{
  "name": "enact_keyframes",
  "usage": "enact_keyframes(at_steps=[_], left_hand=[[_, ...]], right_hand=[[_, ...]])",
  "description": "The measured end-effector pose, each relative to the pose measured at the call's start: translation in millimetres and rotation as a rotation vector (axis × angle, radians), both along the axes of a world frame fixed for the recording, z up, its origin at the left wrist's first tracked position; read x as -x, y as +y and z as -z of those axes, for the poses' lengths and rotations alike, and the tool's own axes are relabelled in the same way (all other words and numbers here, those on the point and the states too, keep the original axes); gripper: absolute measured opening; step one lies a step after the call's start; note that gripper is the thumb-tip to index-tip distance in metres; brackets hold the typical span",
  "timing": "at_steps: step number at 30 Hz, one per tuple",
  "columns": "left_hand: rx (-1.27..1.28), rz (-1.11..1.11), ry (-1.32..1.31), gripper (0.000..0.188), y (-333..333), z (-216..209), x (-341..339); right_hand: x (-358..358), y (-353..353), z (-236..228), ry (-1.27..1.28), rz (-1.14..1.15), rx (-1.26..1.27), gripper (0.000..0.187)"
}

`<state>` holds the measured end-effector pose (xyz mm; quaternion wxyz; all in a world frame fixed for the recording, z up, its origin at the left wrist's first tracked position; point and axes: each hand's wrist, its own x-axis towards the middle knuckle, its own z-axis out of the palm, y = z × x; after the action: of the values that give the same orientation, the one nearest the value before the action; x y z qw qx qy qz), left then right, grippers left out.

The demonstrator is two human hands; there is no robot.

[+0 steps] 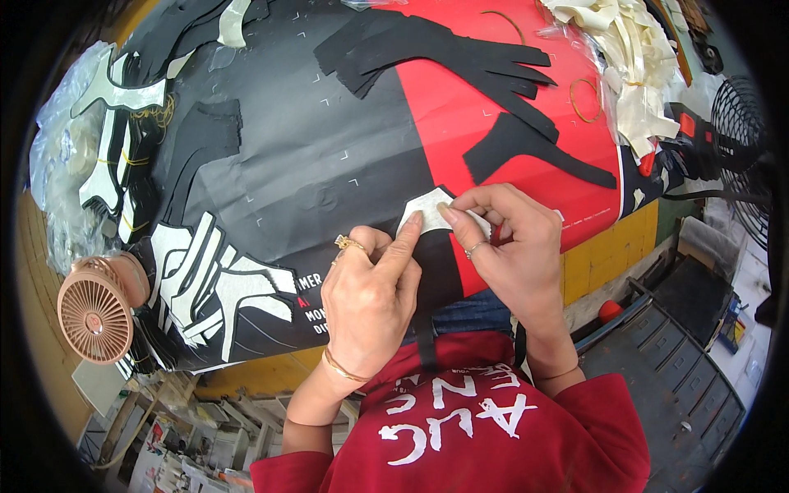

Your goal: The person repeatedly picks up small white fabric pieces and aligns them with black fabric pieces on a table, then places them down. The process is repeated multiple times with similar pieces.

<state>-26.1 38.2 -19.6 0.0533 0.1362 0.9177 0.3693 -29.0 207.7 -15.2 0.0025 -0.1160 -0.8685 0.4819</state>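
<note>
The white piece (431, 212) lies at the near edge of the table, just left of where the cover (283, 156) turns from black to red. The right hand (518, 238) pinches its right side between thumb and finger; the left hand (370, 279) lays a fingertip on its left side — whether it grips as well, I can't tell. Beyond, black pieces (534, 154) spread over the red. To the near left there's a pile (238, 287) of white-faced cutouts beside a pink fan (96, 316) — and cream cloth (645, 90) heaps up far right.
</note>
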Motion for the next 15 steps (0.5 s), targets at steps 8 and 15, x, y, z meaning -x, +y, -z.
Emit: enact_keyframes(at_steps=[8, 15], left_hand=[[0.034, 0.019, 0.004, 0.047, -0.1, 0.7, -0.3], [0.031, 0.016, -0.008, 0.047, 0.5, -0.2, -0.1]], right_hand=[[-16.7, 9.3, -8.4, -0.046, 0.076, -0.008, 0.029], [-18.8, 13.2, -7.7, -0.043, 0.019, -0.003, 0.037]])
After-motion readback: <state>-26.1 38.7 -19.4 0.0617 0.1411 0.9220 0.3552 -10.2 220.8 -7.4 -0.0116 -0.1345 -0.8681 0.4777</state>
